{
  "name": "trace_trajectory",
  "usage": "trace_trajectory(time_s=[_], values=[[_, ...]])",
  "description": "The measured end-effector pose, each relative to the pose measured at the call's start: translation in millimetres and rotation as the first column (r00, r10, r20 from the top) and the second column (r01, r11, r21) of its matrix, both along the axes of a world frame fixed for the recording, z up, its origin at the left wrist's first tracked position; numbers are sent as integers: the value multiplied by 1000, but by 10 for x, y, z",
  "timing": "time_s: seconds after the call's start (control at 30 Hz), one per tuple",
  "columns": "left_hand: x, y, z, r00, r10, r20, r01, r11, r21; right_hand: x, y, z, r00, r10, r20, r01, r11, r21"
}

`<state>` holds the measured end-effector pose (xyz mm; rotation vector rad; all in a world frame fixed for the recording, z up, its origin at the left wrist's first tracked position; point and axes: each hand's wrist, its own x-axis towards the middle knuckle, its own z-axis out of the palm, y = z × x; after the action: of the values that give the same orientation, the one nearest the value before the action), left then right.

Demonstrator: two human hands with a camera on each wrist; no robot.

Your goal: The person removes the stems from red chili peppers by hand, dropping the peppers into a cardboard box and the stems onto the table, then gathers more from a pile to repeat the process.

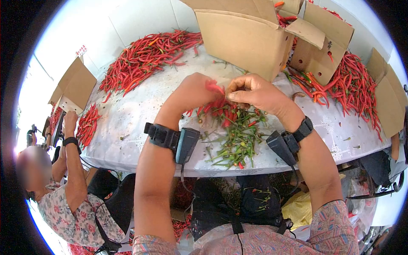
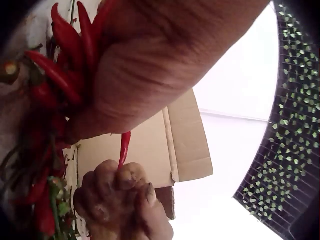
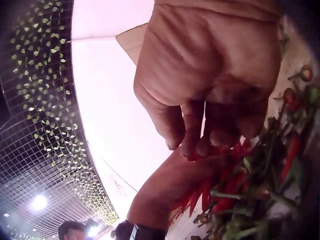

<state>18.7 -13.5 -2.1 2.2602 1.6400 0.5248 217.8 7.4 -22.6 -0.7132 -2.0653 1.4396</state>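
Note:
In the head view my left hand grips several red chili peppers; in the left wrist view the tips of these peppers stick out past the curled fingers. Facing it, my right hand has thumb and forefinger drawn together. A single slim chili runs from under the left hand to the right fingertips, which pinch its end. Below both hands lies a heap of green stems with red chilies at its far side.
Large piles of red chilies lie at the back left and right of the white-covered table. A cardboard box stands just beyond the hands, another open box to its right. At left another person sits near a smaller box.

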Motion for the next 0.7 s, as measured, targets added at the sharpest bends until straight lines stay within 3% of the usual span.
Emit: trace_trajectory(time_s=[0.2, 0.33, 0.4, 0.53, 0.6, 0.7], values=[[-8, 13, -31, 997, -78, 23, 79, 996, -41, -17, -26, 7, 1000, -15, 10, 14, 999, 49], [-37, 4, 14, 983, -65, 169, 75, 996, -57, -11, 11, -7, 981, -172, -87, 175, 984, 20], [-23, -26, 35, 891, -7, 454, 45, 996, -73, -3, 47, -27, 971, -207, -120, 208, 978, -3], [28, -31, 54, 795, -21, 606, 76, 995, -65, -21, 35, -15, 961, -270, -61, 271, 963, 1], [83, -61, 72, 684, 41, 728, 39, 995, -92, -39, -1, 19, 957, -289, -34, 289, 957, 15], [92, -26, 28, 628, 23, 778, 5, 999, -33, -52, -48, 67, 950, -306, 58, 302, 951, 64]])
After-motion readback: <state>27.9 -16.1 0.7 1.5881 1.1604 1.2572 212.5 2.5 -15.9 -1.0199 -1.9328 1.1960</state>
